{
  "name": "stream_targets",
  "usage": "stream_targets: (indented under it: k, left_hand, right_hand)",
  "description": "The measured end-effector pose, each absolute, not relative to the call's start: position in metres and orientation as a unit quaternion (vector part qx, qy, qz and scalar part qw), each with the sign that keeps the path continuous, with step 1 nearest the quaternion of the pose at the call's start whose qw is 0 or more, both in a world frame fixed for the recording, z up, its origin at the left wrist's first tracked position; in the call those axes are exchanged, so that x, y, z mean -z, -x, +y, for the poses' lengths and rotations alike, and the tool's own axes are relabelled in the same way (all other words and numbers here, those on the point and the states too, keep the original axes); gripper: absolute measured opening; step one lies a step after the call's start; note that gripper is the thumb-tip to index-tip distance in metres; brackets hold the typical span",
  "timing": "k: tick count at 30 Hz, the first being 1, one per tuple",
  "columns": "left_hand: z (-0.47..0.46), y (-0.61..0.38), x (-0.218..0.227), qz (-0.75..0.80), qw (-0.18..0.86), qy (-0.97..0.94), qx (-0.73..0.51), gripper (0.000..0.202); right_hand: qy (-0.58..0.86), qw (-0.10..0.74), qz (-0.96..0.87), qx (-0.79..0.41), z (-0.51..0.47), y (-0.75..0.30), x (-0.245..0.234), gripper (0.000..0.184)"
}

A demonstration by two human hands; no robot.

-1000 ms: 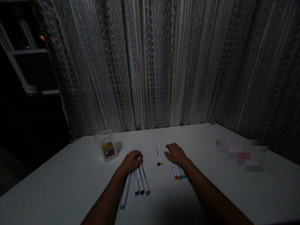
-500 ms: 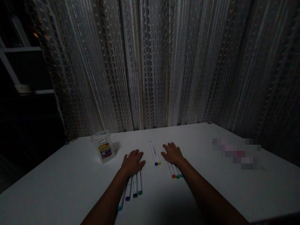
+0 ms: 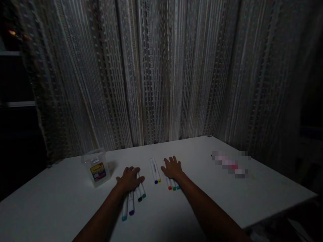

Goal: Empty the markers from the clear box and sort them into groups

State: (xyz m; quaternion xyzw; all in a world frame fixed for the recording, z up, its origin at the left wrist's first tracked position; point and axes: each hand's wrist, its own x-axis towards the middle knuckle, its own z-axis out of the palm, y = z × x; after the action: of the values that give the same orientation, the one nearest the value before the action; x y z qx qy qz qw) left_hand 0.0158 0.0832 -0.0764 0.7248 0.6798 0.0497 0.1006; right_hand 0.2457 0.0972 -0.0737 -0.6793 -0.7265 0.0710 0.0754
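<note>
My left hand (image 3: 129, 179) lies with spread fingers over several white markers. Out from under it stick a light-blue-ended marker (image 3: 124, 208), a purple-ended marker (image 3: 131, 201), a black-ended marker (image 3: 138, 194) and a green-ended marker (image 3: 142, 188); their far parts are partly covered. Between the hands, a blue-ended marker (image 3: 153, 171) and a yellow-ended marker (image 3: 156, 169) lie side by side. My right hand (image 3: 173, 168) rests flat, fingers apart, on a group with an orange-ended marker (image 3: 168, 183), a green-ended marker (image 3: 173, 185) and a blue-ended one.
A clear plastic container (image 3: 102, 179) with a yellow-and-blue label stands left of my left hand. On the right of the white table (image 3: 202, 208) lies a pixelated pink-and-white item (image 3: 229, 164). A patterned curtain (image 3: 151, 74) hangs behind the table.
The camera view has turned right, so everything sits further left. Beneath my left hand the markers have spread apart, the black- and green-ended ones shifting away from the other two. My right hand stays on its markers.
</note>
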Motion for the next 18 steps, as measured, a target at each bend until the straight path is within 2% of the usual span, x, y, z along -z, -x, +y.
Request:
stream_targets:
  k: [8,13,18]
  left_hand:
    - [0.092,-0.023,0.087,0.686,0.043,-0.724,-0.065,0.047]
    - [0.096,-0.012,0.097,0.672,0.021,-0.733,-0.101,0.056]
    - [0.098,0.004,0.103,0.631,0.059,-0.765,-0.117,0.062]
  right_hand:
    - [0.679,0.112,-0.723,-0.062,0.106,-0.243,0.079,0.058]
    - [0.665,0.136,-0.733,-0.054,0.104,-0.252,0.082,0.057]
    - [0.668,0.118,-0.733,-0.061,0.101,-0.256,0.079,0.053]
